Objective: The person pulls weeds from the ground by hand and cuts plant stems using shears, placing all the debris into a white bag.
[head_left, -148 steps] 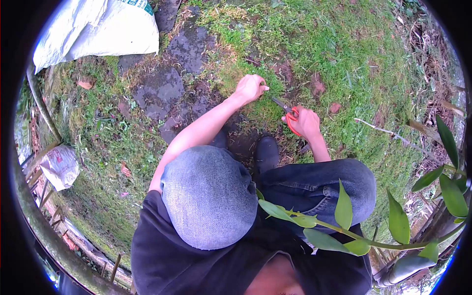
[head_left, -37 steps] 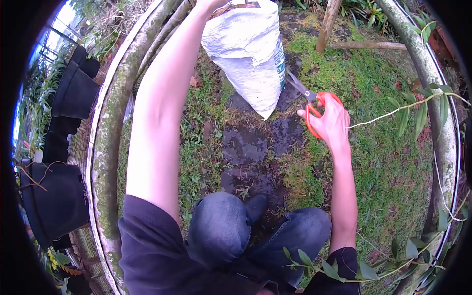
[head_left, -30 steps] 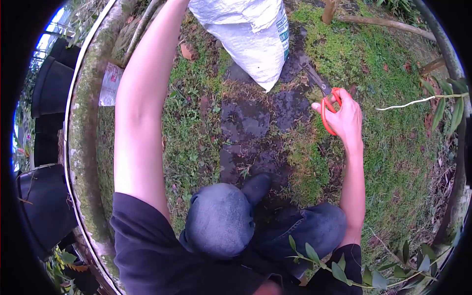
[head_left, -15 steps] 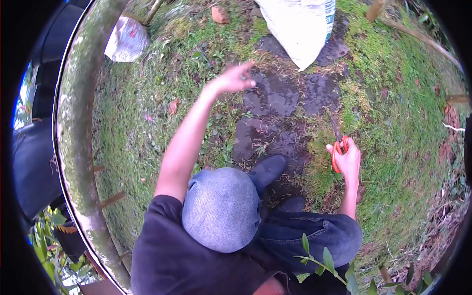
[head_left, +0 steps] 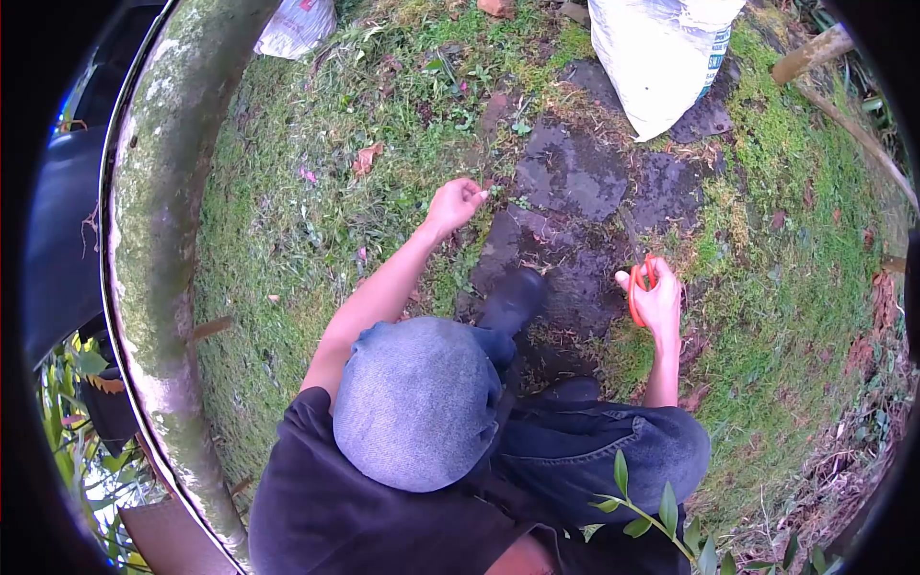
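My left hand (head_left: pixel 457 207) is over the grass just left of the dark stone slabs (head_left: pixel 573 177). Its fingers are pinched together, and what they hold, if anything, is too small to make out. A small bit of green lies near the fingertips. In my right hand (head_left: pixel 659 303) are scissors (head_left: pixel 637 292) with orange handles. Their dark blades point up and away over the slabs and are hard to tell from the stone.
A white sack (head_left: pixel 656 62) stands on the slabs ahead. Another whitish bag (head_left: pixel 297 27) lies at the upper left, beside a mossy trunk (head_left: pixel 158 240). My boot (head_left: pixel 513 299) rests on the stones. A leafy branch (head_left: pixel 652 517) reaches in below, and a wooden post (head_left: pixel 813 53) stands upper right.
My left hand has drawn back toward me, and its spread fingers have closed into a pinch. The right hand still holds the scissors. The view has shifted, moving the sack rightward and up.
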